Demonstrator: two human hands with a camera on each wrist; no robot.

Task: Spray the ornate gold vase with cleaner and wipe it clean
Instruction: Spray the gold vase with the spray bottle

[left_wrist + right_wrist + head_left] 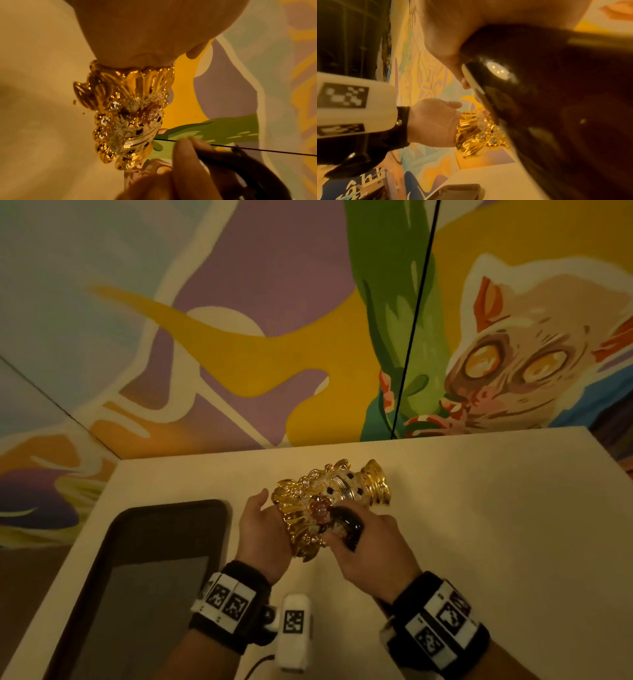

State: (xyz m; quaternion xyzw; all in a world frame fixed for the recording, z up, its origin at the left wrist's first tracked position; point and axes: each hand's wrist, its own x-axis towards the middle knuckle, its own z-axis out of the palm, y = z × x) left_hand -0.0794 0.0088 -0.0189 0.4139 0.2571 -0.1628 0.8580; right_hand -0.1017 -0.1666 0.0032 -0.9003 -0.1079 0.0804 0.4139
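The ornate gold vase (329, 501) lies tilted on its side just above the white table (479, 508), its flared gold foot pointing away. My left hand (263, 518) grips its wide fluted end from the left. My right hand (356, 535) holds a glossy black bottle (349, 525) right against the vase's jewelled middle. In the left wrist view the vase (126, 115) carries white foam over its studded band, with the right fingers (185, 162) and the bottle (240, 169) beside it. The bottle (556, 108) fills the right wrist view, hiding most of the vase (474, 132).
A dark rounded tray (154, 577) sits on the table's left part, close to my left wrist. A painted mural wall rises behind the table, and a thin black cord (414, 320) hangs in front of it. The table's far edge runs just beyond the vase.
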